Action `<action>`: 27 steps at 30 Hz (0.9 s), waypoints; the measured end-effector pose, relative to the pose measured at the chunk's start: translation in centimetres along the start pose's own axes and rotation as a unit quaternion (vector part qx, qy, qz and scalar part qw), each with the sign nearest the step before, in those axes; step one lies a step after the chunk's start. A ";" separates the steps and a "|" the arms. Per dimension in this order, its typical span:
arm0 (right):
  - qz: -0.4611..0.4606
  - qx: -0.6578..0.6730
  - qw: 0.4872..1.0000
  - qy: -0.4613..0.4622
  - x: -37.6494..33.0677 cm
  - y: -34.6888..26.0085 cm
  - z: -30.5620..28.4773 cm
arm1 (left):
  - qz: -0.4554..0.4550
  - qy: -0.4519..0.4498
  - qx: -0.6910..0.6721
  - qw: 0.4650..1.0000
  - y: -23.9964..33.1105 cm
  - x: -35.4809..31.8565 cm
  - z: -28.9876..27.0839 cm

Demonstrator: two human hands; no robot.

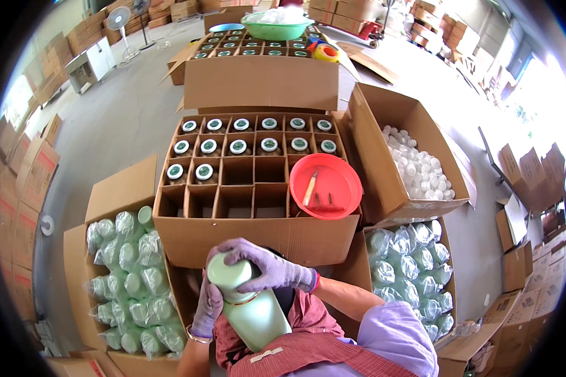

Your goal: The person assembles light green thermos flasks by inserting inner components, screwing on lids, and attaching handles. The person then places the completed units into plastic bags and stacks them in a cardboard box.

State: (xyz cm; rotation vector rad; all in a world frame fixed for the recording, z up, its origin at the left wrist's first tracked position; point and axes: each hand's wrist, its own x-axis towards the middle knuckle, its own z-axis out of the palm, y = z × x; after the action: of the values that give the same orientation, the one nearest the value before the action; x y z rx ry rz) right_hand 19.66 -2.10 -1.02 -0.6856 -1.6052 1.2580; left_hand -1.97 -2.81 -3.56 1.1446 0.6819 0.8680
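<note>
Against the lap, below the divided carton (256, 239): pale green bottle (258, 317) tilted, left hand (206, 308) wrapped around its side to steady it, right hand (267, 264) closed over the cap (229, 271) for turning purchase.

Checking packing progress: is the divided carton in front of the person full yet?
Partly full. The divided carton has capped bottles in its far rows; the near cells show bare cardboard.
</note>
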 end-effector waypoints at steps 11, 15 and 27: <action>0.060 -0.479 0.697 0.531 -6.0 3.5 -20.2 | -0.160 0.022 0.203 0.966 3.9 0.1 2.4; 0.115 -0.603 0.659 0.435 -9.9 5.1 -25.3 | -0.150 -0.016 0.195 0.969 3.6 0.7 2.4; 0.523 -0.409 0.674 0.324 -17.7 19.9 -37.6 | -0.201 -0.019 0.148 0.968 5.6 -0.2 3.3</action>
State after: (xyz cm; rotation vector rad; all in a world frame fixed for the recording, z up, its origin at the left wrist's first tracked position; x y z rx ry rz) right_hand 58.47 4.36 -24.99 -2.5686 -1.0112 0.6779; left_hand -0.59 -3.60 2.76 1.2255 0.9953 0.4066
